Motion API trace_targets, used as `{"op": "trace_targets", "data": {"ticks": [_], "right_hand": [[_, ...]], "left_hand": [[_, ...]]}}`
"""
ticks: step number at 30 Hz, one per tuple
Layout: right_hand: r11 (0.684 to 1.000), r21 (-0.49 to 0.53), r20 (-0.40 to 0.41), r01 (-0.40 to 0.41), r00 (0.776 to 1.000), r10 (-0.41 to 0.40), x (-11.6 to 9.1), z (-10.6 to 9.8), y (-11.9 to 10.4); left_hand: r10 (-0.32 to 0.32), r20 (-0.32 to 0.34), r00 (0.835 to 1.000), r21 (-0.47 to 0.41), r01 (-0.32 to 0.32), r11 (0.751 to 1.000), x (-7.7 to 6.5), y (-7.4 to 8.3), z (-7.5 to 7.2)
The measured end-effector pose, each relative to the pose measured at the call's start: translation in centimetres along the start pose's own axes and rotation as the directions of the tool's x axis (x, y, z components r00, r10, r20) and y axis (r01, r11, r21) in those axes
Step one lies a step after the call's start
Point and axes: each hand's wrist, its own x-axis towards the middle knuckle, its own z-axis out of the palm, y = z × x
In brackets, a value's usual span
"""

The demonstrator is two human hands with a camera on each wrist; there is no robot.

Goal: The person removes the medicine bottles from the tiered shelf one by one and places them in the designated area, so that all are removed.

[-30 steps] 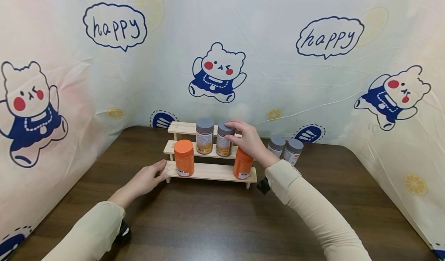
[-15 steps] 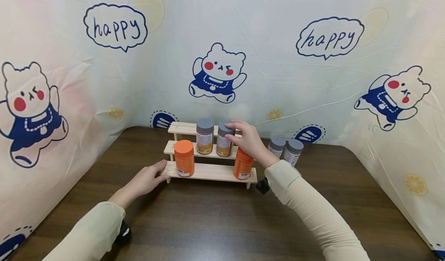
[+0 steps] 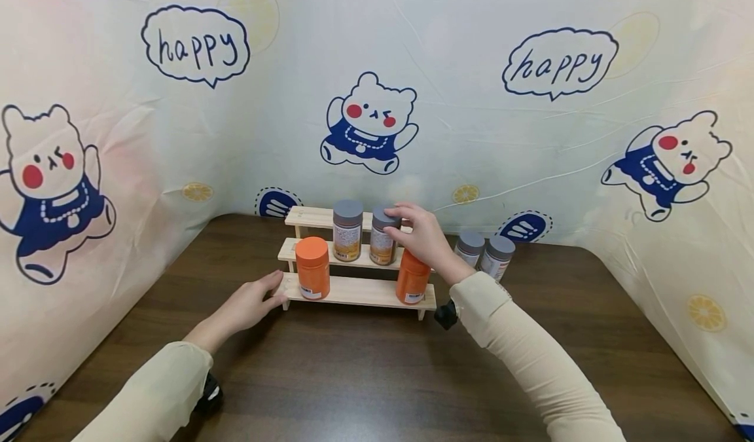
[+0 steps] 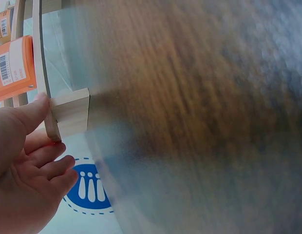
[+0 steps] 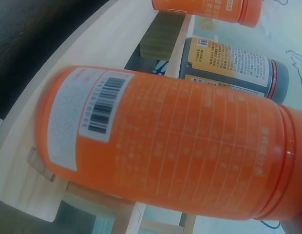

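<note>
A three-tier wooden rack (image 3: 365, 289) stands on the table. My left hand (image 3: 250, 304) pinches the left end of its lowest shelf, as the thumb (image 4: 36, 109) in the left wrist view also shows. On the middle shelf stand two grey-lidded bottles with yellow and white labels. My right hand (image 3: 421, 236) grips the lid of the right-hand grey-lidded bottle (image 3: 383, 242); the left-hand grey-lidded bottle (image 3: 347, 232) stands just beside it. An orange bottle (image 3: 313, 268) is on the lowest shelf at left. Another orange bottle (image 5: 190, 146) is at its right end, partly under my right wrist.
Two more grey-lidded bottles, a nearer one (image 3: 497, 255) and a farther one (image 3: 468, 245), stand on the table right of the rack, partly behind my right forearm. A printed cloth (image 3: 471, 134) hangs around the brown table (image 3: 330, 376).
The grey-lidded bottle in my right hand has shifted slightly right along the middle shelf, widening the gap to its neighbour. My left hand stays on the shelf end.
</note>
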Motion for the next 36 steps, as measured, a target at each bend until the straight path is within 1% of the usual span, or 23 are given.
{"op": "trace_targets", "data": {"ticks": [6,13,24,32,36], "right_hand": [[1.000,0.024,-0.012,-0.005,1.000,0.005,0.1,-0.6,-0.1],[0.999,0.036,-0.027,-0.017,0.999,0.018,0.2,-2.0,-0.5],[0.994,0.105,-0.115,-0.020,0.993,0.032,0.2,-4.8,-1.1],[0.994,0.104,-0.168,-0.031,0.985,0.048,-0.2,-6.8,-0.8],[0.993,0.110,-0.181,-0.041,0.982,0.061,-0.6,-7.9,-0.5]], "left_hand": [[-0.002,-0.003,1.000,0.002,0.002,1.000,0.0,0.0,0.0],[0.003,-0.006,1.000,0.002,-0.003,1.000,0.0,0.1,-0.1],[-0.008,-0.003,1.000,0.006,0.008,1.000,0.1,0.0,0.1],[-0.006,-0.002,1.000,0.010,0.006,1.000,0.2,-0.1,0.1],[0.001,-0.003,1.000,0.009,-0.001,1.000,0.2,-0.2,0.1]]}}
